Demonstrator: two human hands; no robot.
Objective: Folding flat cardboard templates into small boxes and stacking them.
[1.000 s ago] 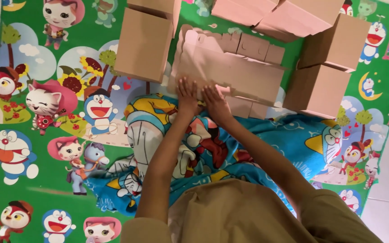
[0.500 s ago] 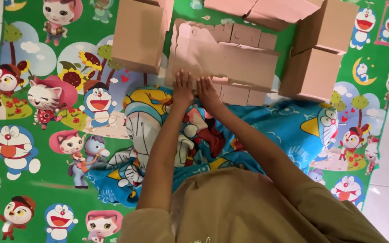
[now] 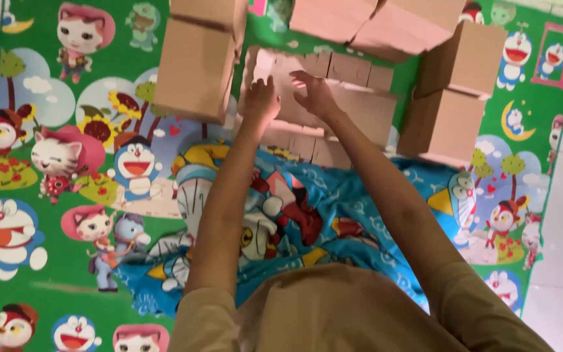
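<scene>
Your flattened tan cardboard carton (image 3: 333, 98) lies at the centre. Left of it stands an assembled tan box (image 3: 195, 68); right of it, two stacked boxes (image 3: 454, 98); beyond it, seemingly more cartons (image 3: 376, 23).

Your left hand (image 3: 261, 99) and right hand (image 3: 314, 92) rest on the flat cardboard sheet (image 3: 333, 98); folded boxes stand left (image 3: 193, 68), right (image 3: 454, 98) and beyond (image 3: 373, 19), all on the mat (image 3: 47, 195).

Both bare arms stretch forward, left hand (image 3: 261, 99) and right hand (image 3: 316, 93) side by side, fingers spread.
</scene>
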